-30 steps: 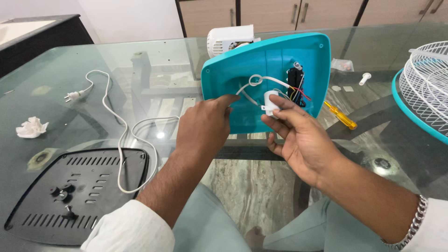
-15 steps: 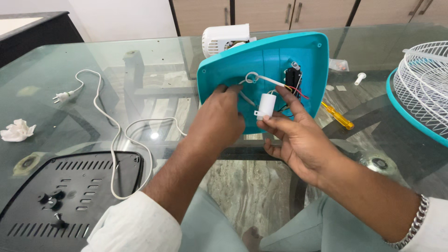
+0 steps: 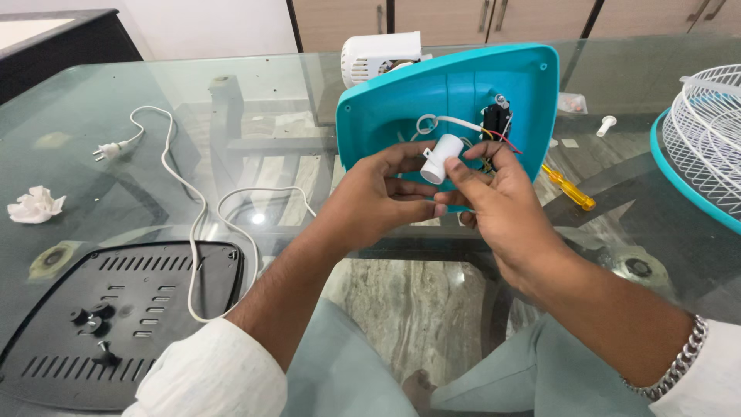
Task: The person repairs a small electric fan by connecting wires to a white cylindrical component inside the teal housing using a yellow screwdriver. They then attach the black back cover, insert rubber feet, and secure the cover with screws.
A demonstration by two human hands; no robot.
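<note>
The white capacitor, pinched between my left hand and right hand before the teal base near the table's far edge, needs gentle turning, I judge, sparing its wires.
</note>
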